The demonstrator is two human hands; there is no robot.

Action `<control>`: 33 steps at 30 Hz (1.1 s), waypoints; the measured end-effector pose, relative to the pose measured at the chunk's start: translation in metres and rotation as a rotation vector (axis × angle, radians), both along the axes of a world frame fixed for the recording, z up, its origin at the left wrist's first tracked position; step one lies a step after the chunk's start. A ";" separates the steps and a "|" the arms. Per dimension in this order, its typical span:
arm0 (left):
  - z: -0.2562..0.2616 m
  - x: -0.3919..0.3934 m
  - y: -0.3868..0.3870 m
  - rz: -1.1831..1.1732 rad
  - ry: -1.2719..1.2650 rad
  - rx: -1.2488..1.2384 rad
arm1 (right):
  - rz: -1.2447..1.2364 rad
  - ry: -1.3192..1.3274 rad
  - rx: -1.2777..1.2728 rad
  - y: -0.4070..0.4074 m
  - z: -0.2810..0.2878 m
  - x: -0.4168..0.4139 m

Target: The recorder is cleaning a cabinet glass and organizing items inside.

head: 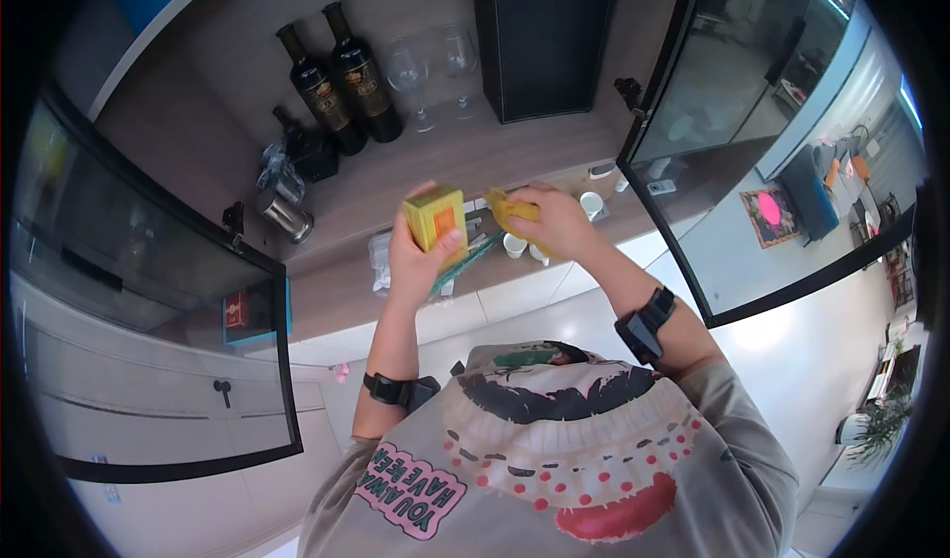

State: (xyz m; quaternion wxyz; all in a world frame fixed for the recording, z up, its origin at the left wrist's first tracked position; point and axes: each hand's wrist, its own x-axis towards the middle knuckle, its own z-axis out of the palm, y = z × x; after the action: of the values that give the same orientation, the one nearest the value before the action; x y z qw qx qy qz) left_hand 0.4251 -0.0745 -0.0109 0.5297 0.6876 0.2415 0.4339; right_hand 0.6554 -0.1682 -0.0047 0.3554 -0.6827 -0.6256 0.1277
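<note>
My left hand grips a small yellow box with an orange panel, held tilted above the counter. To its right, my right hand is closed on a crumpled yellow cloth. The box and the cloth are apart. Beneath both hands lies a wooden counter, where white cups and a green strip-like thing are partly hidden. Behind, on the cabinet shelf, stand two dark wine bottles, two stemmed glasses and a black box.
Open glass doors with black frames flank me, one at the left and one at the right. A metal cup lies tilted near the shelf's left end, beside plastic wrap. A white cup stands right of my right hand.
</note>
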 end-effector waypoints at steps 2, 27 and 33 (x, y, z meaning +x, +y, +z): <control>0.017 0.015 0.007 0.013 -0.111 -0.287 | -0.066 0.100 0.009 -0.012 -0.018 0.011; -0.032 0.023 0.119 0.847 0.437 0.316 | -0.241 0.518 0.180 -0.026 -0.031 0.050; -0.034 0.015 0.123 0.996 0.515 0.391 | -0.297 0.450 0.245 0.005 -0.021 0.050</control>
State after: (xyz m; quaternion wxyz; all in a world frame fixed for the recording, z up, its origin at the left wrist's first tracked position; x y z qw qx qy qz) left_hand 0.4397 0.0484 -0.0444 0.0499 0.6594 0.5715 0.4859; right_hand 0.7049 -0.1631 -0.0259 0.5797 -0.6733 -0.4351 0.1460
